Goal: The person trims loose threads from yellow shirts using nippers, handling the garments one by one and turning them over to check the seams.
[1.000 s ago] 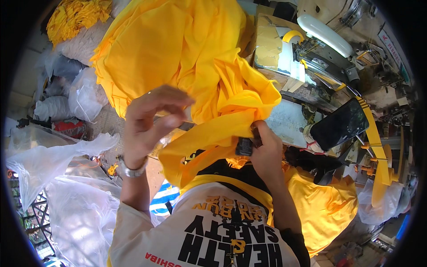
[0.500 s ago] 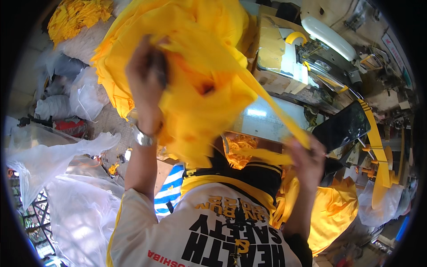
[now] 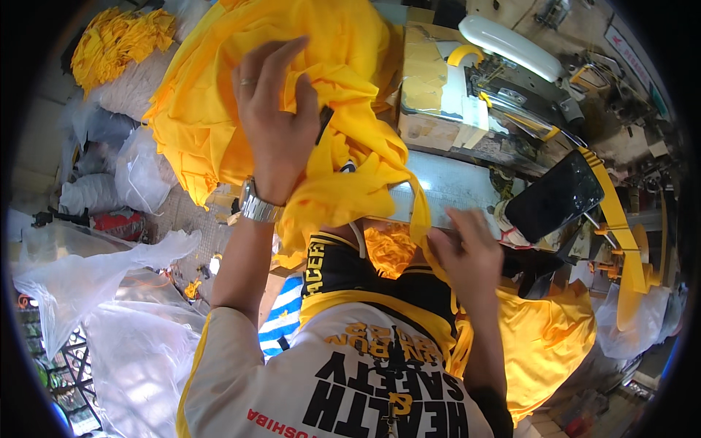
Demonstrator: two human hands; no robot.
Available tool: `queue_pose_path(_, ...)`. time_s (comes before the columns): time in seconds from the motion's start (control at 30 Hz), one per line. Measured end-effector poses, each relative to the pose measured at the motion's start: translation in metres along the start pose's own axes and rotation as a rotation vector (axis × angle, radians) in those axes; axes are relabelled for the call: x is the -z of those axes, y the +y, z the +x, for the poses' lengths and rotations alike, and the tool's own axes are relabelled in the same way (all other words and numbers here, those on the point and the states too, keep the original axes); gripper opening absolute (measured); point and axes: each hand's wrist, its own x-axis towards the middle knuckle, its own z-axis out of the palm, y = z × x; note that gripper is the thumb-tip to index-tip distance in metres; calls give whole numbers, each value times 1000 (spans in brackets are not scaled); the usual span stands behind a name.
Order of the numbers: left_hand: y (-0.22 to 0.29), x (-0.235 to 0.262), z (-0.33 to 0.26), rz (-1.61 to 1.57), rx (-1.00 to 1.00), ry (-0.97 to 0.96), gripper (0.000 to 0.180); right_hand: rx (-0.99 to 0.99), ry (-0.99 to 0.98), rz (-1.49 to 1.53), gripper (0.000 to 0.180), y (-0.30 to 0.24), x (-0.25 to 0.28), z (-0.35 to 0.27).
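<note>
Over a big heap of yellow fabric [image 3: 201,109], my left hand [image 3: 274,117] has its fingers spread and curved, with a ring and a metal wristwatch on that arm. Beside its thumb shows a narrow dark object [image 3: 324,125], partly hidden; I cannot make out its kind. Loose yellow fabric [image 3: 328,193] hangs in folds below this hand. From it a yellow fabric strip [image 3: 419,212] drops slack to my right hand [image 3: 473,255]. That hand is slightly blurred, its thumb and fingers apart, the thumb beside the strip.
A phone [image 3: 555,197] on a holder stands at the right, before a sewing machine [image 3: 511,98] and a cardboard box [image 3: 438,109]. More yellow fabric [image 3: 548,343] lies at the lower right. Clear plastic sheeting [image 3: 139,350] covers the left side. Another yellow bundle [image 3: 120,44] sits far left.
The strip was stretched taut to my right hand; now it hangs slack. My right hand has moved left and nearer. My left hand has shifted right and its fingers have spread.
</note>
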Motion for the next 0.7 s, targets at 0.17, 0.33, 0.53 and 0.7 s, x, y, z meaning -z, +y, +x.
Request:
queue_pose_path(0.17, 15, -24, -10, -148, -273, -688, 24, 152, -38, 55, 18, 0, -47, 34)
queue_pose_path(0.33, -41, -19, -30, -59, -153, -556, 25, -36, -385, 388, 8, 12, 19, 4)
queue_pose_path(0.53, -61, -1, 81, 89, 85, 49, 19, -312, -692, -596, 15, 112, 46, -118)
queue_pose_path(0.7, -82, -27, 61, 414, -179, -188, 24, -210, -238, -464, 33, 50, 33, -73)
